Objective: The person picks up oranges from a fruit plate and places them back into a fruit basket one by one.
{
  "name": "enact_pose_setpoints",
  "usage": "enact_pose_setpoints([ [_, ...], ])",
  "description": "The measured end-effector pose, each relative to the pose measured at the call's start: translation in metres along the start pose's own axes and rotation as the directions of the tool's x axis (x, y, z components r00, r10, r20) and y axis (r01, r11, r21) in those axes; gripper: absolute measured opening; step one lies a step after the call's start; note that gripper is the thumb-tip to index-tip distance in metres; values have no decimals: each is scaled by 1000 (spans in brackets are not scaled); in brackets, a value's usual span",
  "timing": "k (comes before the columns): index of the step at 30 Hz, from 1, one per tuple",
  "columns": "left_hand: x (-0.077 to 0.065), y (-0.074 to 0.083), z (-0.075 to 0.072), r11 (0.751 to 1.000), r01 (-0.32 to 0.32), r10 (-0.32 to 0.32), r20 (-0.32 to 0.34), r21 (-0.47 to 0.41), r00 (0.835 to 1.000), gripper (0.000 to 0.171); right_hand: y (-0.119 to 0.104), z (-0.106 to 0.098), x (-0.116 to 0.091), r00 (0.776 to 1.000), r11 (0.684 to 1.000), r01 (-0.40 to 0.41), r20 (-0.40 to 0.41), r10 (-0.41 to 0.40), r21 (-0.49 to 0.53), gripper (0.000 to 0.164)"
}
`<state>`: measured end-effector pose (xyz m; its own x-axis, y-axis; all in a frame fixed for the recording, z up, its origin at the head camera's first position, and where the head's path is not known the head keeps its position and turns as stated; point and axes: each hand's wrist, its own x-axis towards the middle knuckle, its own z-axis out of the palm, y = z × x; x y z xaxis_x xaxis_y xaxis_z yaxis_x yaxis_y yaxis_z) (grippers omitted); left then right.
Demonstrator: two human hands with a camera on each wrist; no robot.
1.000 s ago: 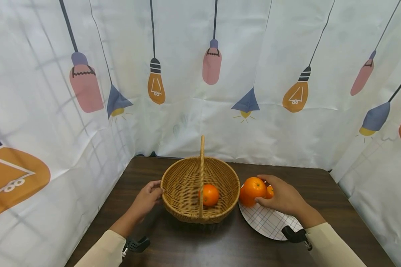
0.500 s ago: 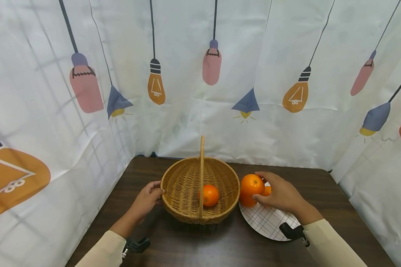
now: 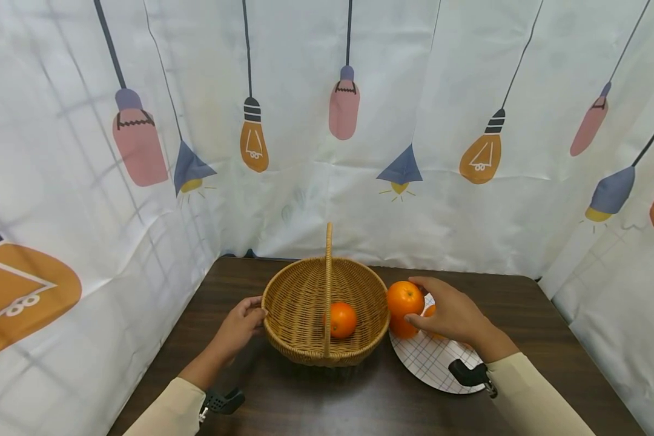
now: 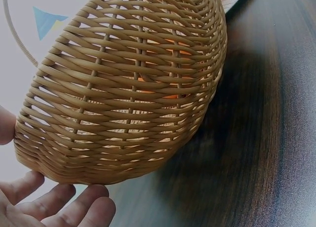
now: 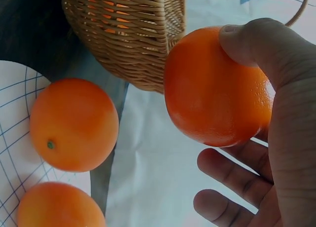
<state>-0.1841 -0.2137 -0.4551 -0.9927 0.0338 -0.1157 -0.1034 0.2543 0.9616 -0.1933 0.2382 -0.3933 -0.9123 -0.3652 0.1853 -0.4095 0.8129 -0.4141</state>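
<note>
My left hand holds the left rim of a wicker basket, thumb at the rim and fingers against the outer wall in the left wrist view. One orange lies inside the basket, beside its tall handle. My right hand grips another orange between thumb and fingers, raised above the plate and right by the basket's right rim. Below it, two more oranges show in the right wrist view: one orange near the plate's edge and a second orange beside it.
A white plate with a grid pattern stands right of the basket on the dark wooden table. A white curtain printed with lamps hangs behind the table and at both sides.
My right hand has moved left and slightly up with the orange, from over the plate toward the basket's right rim. The left hand and the basket have stayed in place.
</note>
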Motion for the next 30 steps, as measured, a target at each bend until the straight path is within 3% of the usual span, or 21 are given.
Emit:
enact_pose_setpoints([
  [30,0,-1,0,1000,10,-10,-6,-13,1000,50,-21,12,20,997,997,70,-16,-70,14,80],
])
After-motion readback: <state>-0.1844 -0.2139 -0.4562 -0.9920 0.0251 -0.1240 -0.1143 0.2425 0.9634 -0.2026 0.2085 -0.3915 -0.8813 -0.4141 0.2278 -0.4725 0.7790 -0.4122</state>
